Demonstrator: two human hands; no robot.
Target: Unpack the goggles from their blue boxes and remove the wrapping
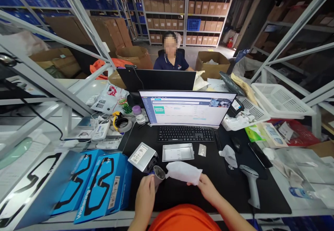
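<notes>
Blue box [104,185] reads "Wakening"; print on silver box [143,156] too small to read. Left fingers pinch grey pouch [159,174] by its rim, mouth open, just beside silver box; that's left hand [145,192]. Right hand [207,188] pinches white sleeve [184,172] at one end, near open tray [178,158], printed label inside. Packet [202,150] beside tray. Black mat [180,194] below; keyboard [185,134], screen [188,110], then racks [185,18] of cartons [206,8].
</notes>
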